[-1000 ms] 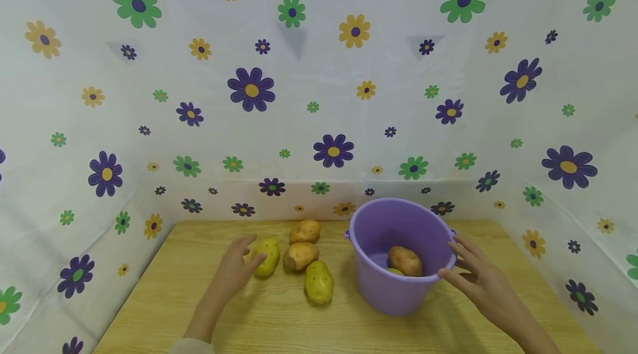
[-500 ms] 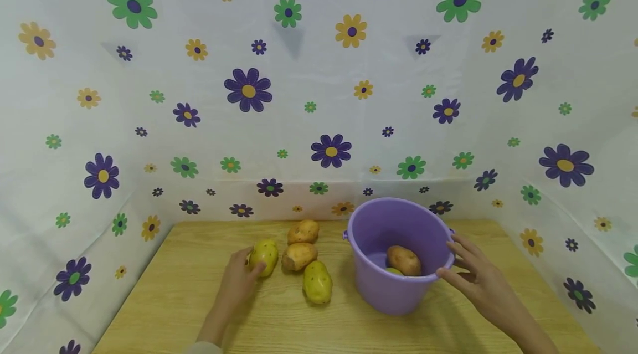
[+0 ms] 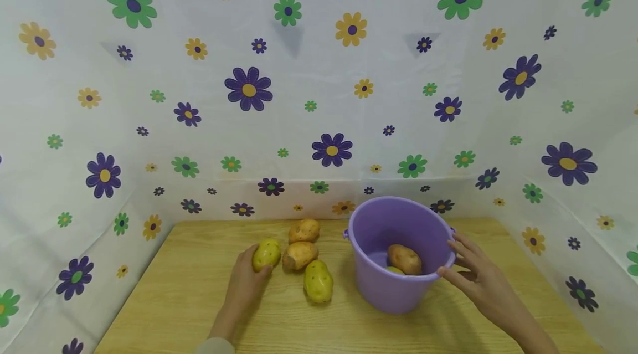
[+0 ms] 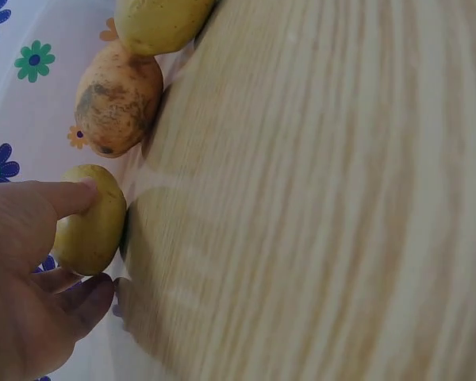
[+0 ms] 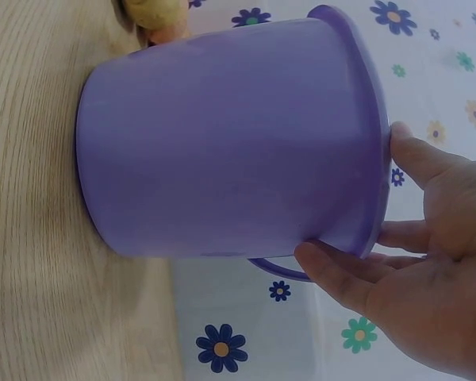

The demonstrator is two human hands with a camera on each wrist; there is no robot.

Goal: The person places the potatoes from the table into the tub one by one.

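Observation:
At the left of the potato group, my left hand (image 3: 248,279) grips a yellow-green potato (image 3: 267,253). In the left wrist view the thumb lies across that potato (image 4: 97,230) and the fingers curl on its other side. My right hand (image 3: 476,276) holds the rim of a purple bucket (image 3: 391,294) at its right side; thumb and fingertips sit spread on the rim and upper wall in the right wrist view. Inside the bucket lies a brown potato (image 3: 405,260), with a yellow-green one (image 3: 395,270) mostly hidden beside it.
Two brownish potatoes, a rear one (image 3: 305,230) and a nearer one (image 3: 301,255), lie between the left hand and the bucket. Closer to the front is another yellow-green potato (image 3: 318,282). A flower-printed sheet (image 3: 319,121) encloses the wooden table (image 3: 279,326) behind and at both sides.
My left hand has moved right and closed its fingers around the left yellow-green potato, which has tilted slightly. The right hand and the bucket have stayed in place.

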